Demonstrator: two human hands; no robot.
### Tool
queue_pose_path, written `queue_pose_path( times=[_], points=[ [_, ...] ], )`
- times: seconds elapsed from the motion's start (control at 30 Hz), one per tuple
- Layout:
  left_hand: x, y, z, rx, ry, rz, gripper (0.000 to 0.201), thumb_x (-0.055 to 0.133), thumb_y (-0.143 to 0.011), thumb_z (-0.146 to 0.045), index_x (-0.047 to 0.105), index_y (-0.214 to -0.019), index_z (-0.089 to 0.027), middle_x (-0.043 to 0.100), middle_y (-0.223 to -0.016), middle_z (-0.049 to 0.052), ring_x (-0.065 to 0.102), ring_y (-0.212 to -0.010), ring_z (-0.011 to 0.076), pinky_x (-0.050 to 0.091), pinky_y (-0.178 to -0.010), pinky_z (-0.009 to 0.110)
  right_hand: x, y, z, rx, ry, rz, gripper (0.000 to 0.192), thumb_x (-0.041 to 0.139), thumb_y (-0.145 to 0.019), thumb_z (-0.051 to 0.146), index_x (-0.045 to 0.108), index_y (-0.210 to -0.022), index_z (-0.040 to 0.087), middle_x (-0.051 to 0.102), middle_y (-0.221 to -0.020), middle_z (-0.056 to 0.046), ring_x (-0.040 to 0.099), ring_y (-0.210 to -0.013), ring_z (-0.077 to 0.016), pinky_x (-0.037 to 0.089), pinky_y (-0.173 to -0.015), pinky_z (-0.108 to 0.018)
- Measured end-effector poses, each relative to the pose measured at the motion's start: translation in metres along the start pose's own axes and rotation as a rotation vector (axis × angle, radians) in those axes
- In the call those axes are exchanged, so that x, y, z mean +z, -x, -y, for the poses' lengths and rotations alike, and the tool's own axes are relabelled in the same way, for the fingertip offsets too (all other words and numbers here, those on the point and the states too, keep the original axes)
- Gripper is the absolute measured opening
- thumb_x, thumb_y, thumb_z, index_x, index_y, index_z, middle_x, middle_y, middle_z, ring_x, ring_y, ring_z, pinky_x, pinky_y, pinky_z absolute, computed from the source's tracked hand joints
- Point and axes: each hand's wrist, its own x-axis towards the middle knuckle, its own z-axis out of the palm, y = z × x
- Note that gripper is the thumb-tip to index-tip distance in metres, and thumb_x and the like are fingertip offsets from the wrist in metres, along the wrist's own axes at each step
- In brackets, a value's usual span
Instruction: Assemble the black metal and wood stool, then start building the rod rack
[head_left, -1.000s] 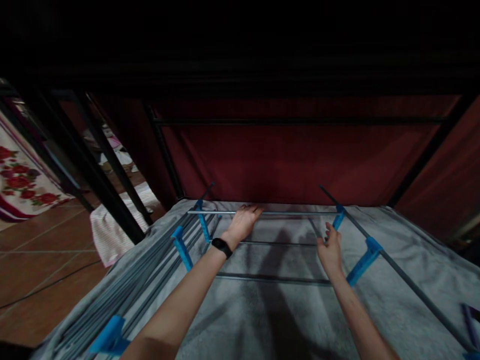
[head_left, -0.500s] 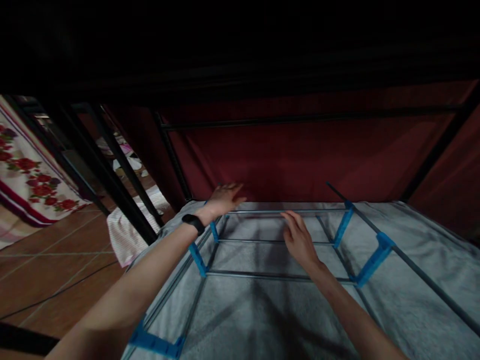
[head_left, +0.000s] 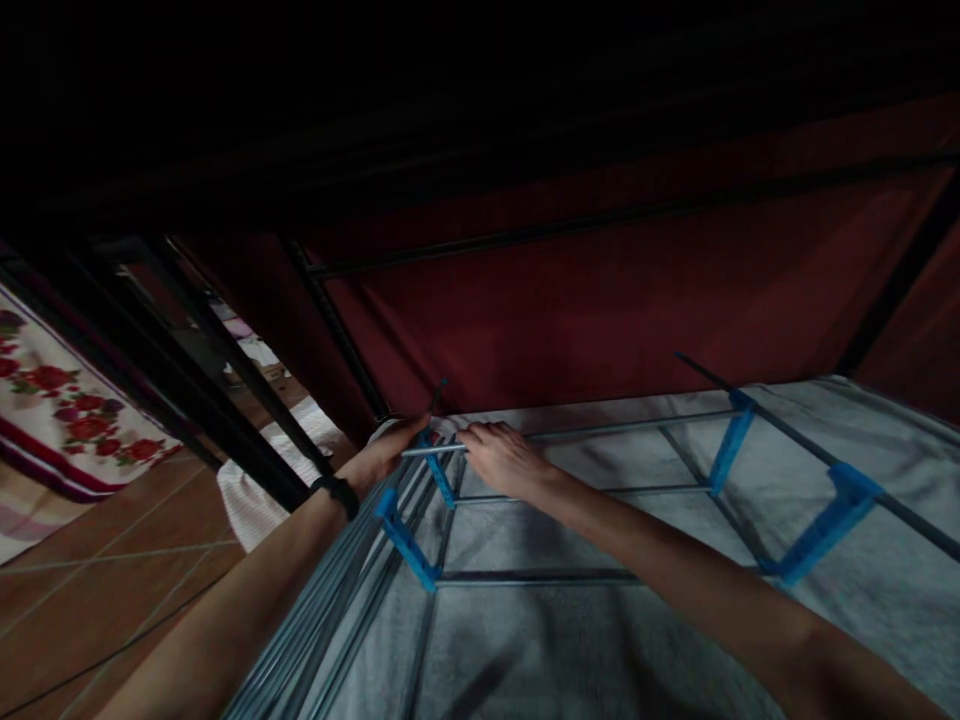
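Note:
A frame of grey metal rods joined by blue plastic connectors lies on a grey sheet. My right hand (head_left: 504,462) is closed over the far crosswise rod (head_left: 637,424), near its left end. Close beside it, my left hand (head_left: 391,446), with a dark band at the wrist, grips the far-left blue connector (head_left: 440,478) where that rod meets it; its fingers are partly hidden. A thin dark rod tip pokes up just beyond this hand. Nearer to me stands another blue connector (head_left: 407,540), joined to a second crosswise rod (head_left: 540,577).
Several loose-looking grey rods (head_left: 315,610) run along the left side. Two blue connectors (head_left: 832,520) hold a long rod at the right. Black bed posts (head_left: 247,440) stand at the left, a dark beam hangs overhead, and a red curtain (head_left: 600,310) closes the back.
My right hand has moved left and closed on the far rod. My left hand has lowered onto the far-left corner and closed. The view has tilted, showing more rods at the left.

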Motion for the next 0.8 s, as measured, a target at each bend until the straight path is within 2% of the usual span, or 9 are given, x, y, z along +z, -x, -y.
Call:
queue_pose_path(
  times=[0.1, 0.23, 0.47, 0.63, 0.8],
  points=[
    [-0.001, -0.006, 0.002, -0.056, 0.013, 0.059, 0.017, 0.075, -0.084, -0.029, 0.068, -0.087, -0.013, 0.072, -0.066, 0.004, 0.067, -0.056, 0.0179, 0.057, -0.057, 0.029, 0.012, -0.022, 0.004, -0.037, 0.001, 0.081, 0.032, 0.042, -0.102, 0.021, 0.058, -0.13, 0.017, 0.069, -0.119, -0.012, 0.068, -0.099, -0.0243, 0.053, -0.085, -0.039],
    [-0.008, -0.016, 0.008, -0.051, 0.012, 0.111, 0.011, 0.073, -0.083, -0.026, 0.07, -0.087, -0.016, 0.072, -0.065, 0.001, 0.066, -0.053, 0.016, 0.056, -0.056, 0.027, 0.019, -0.04, 0.007, -0.073, 0.006, 0.156, 0.036, 0.036, -0.102, 0.017, 0.055, -0.133, 0.017, 0.07, -0.121, -0.011, 0.071, -0.094, -0.024, 0.056, -0.076, -0.038],
    [-0.01, -0.025, 0.007, -0.167, 0.069, 0.112, 0.006, 0.07, -0.079, -0.022, 0.068, -0.079, -0.016, 0.069, -0.06, 0.002, 0.064, -0.05, 0.0174, 0.056, -0.053, 0.029, 0.028, -0.048, -0.01, -0.106, 0.038, 0.185, 0.04, 0.037, -0.098, 0.011, 0.054, -0.134, 0.018, 0.074, -0.11, -0.009, 0.072, -0.088, -0.0216, 0.056, -0.074, -0.034],
    [-0.005, -0.021, 0.009, -0.097, 0.079, 0.066, 0.005, 0.071, -0.076, -0.02, 0.068, -0.08, -0.018, 0.07, -0.06, 0.001, 0.064, -0.05, 0.0171, 0.055, -0.052, 0.027, 0.039, -0.048, -0.018, -0.079, 0.031, 0.166, 0.036, 0.041, -0.098, 0.011, 0.058, -0.129, 0.018, 0.075, -0.109, -0.01, 0.073, -0.088, -0.023, 0.056, -0.075, -0.036],
    [-0.006, -0.023, 0.017, -0.017, 0.065, 0.021, 0.01, 0.071, -0.073, -0.022, 0.069, -0.083, -0.019, 0.073, -0.066, 0.001, 0.068, -0.055, 0.0193, 0.057, -0.056, 0.029, 0.039, -0.053, -0.021, -0.058, 0.071, 0.252, 0.037, 0.037, -0.1, 0.013, 0.056, -0.132, 0.016, 0.074, -0.113, -0.012, 0.074, -0.094, -0.0247, 0.057, -0.075, -0.036]
  ],
)
